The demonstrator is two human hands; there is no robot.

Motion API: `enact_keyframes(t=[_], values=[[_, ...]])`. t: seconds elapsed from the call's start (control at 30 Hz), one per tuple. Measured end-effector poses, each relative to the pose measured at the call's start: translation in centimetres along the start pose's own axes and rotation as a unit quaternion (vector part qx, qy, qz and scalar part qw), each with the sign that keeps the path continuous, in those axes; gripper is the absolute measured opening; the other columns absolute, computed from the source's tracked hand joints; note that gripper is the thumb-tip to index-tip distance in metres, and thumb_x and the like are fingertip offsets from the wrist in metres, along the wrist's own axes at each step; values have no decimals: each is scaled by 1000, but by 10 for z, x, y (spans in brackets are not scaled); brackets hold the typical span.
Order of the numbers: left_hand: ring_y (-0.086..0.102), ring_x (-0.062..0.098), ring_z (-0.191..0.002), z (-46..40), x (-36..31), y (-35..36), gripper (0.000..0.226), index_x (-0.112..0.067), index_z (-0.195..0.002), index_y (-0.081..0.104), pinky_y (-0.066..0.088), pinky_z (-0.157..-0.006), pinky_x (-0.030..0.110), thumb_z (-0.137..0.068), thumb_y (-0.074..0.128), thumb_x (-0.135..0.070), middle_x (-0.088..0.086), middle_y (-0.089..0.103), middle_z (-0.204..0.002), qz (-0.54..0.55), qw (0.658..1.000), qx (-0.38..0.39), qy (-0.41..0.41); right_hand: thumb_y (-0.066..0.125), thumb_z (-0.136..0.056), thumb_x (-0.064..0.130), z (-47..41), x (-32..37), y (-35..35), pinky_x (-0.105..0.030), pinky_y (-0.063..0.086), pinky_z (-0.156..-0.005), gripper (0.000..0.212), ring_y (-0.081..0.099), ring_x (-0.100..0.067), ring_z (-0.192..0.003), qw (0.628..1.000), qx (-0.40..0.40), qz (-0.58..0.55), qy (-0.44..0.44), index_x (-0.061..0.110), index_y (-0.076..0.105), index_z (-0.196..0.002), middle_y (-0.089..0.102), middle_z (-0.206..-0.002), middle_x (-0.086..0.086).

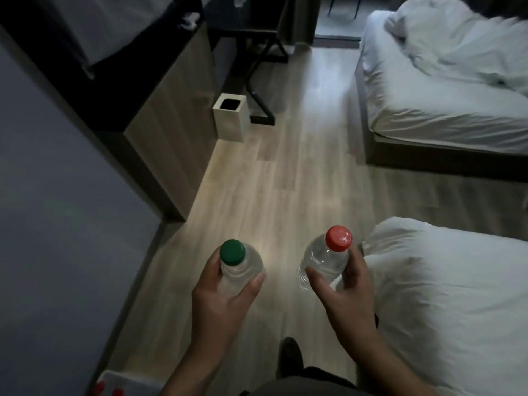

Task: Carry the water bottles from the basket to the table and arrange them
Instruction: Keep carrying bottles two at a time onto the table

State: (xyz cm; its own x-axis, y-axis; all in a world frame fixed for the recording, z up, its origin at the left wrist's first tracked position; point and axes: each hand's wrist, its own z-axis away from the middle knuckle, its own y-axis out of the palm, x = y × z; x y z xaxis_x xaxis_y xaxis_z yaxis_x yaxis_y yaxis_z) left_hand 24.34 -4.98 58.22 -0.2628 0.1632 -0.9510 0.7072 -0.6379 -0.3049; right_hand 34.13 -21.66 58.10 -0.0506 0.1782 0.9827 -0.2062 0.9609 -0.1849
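The left hand [225, 298] curled round the green-capped bottle [238, 270], thumb across its front. The right hand [341, 292] gripped the red-capped bottle [323, 261] likewise. Both bottles stood upright above the wooden floor [257, 172], beside the bed [445, 295].

White waste bin [231, 117] beside wooden cabinet [171, 124], two white-sheeted beds [440, 104], plank floor [285, 181]

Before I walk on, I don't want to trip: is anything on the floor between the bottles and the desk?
Nothing visible: the floor ahead is bare. The bin stands beside the desk, off the path.
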Motion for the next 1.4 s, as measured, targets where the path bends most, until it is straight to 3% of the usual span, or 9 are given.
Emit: enact_keyframes(t=[0.1,0.37,0.47,0.53,0.8,1.03,1.23,1.33,1.4], values=[[73,12,-104,-14,-8,32,63,-27,-119,70,57,-97,44,-62,85,-48,-11,77,-108,24,1000,11,-10,85,-76,11,-34,-5,-16,-38,51,-102,60,65,-9,-113,1000,-15,-8,8,32,59,-126,69,-118,12],[71,12,-107,-100,-26,90,65,-28,-122,69,56,-98,51,-62,88,-45,-12,76,-110,5,999,27,-32,84,-76,8,-144,-11,-12,-37,49,-104,66,64,-9,-116,999,-43,-20,21,47,57,-122,68,-121,15],[71,10,-103,-154,-31,109,55,-24,-120,70,56,-98,51,-70,94,-18,-11,76,-107,3,999,27,-19,84,-76,9,-196,-18,2,-46,48,-107,63,64,-11,-117,998,-56,-20,27,35,59,-127,68,-122,10],[70,10,-106,-194,-38,124,58,-24,-121,69,55,-99,50,-69,93,-24,-11,75,-109,9,999,41,-13,84,-75,7,-232,-19,13,-49,48,-107,61,64,-13,-117,997,-67,-21,21,29,60,-127,68,-121,9],[67,10,-115,-354,-82,196,71,-28,-126,67,52,-105,50,-60,85,-49,-15,73,-117,16,997,78,2,84,-74,4,-372,-5,27,-22,50,-93,75,65,0,-109,995,-93,-1,19,64,57,-110,69,-112,25],[69,11,-112,-470,-117,294,69,-22,-122,67,53,-104,48,-60,84,-47,-13,73,-113,9,996,86,18,83,-75,2,-516,-15,14,-18,46,-92,66,64,4,-107,995,-96,-22,30,49,58,-113,68,-111,28],[69,14,-111,-552,-155,369,63,-22,-123,66,55,-102,50,-67,92,-32,-5,73,-114,0,997,81,17,87,-71,16,-642,-13,-4,-4,43,-91,74,61,7,-114,997,-78,-16,16,67,53,-112,63,-117,34],[70,11,-109,-595,-173,399,54,-21,-121,67,56,-101,47,-72,90,-15,-6,74,-111,6,996,87,19,80,-64,40,-699,-10,-8,-7,45,-91,61,62,6,-113,996,-80,-14,25,62,54,-114,65,-118,29],[70,10,-109,-626,-183,421,54,-20,-121,67,56,-101,45,-72,89,-14,-7,74,-111,13,996,89,23,83,-67,33,-740,-16,-6,-13,45,-93,61,63,2,-114,997,-74,-14,18,56,56,-116,66,-119,25]])
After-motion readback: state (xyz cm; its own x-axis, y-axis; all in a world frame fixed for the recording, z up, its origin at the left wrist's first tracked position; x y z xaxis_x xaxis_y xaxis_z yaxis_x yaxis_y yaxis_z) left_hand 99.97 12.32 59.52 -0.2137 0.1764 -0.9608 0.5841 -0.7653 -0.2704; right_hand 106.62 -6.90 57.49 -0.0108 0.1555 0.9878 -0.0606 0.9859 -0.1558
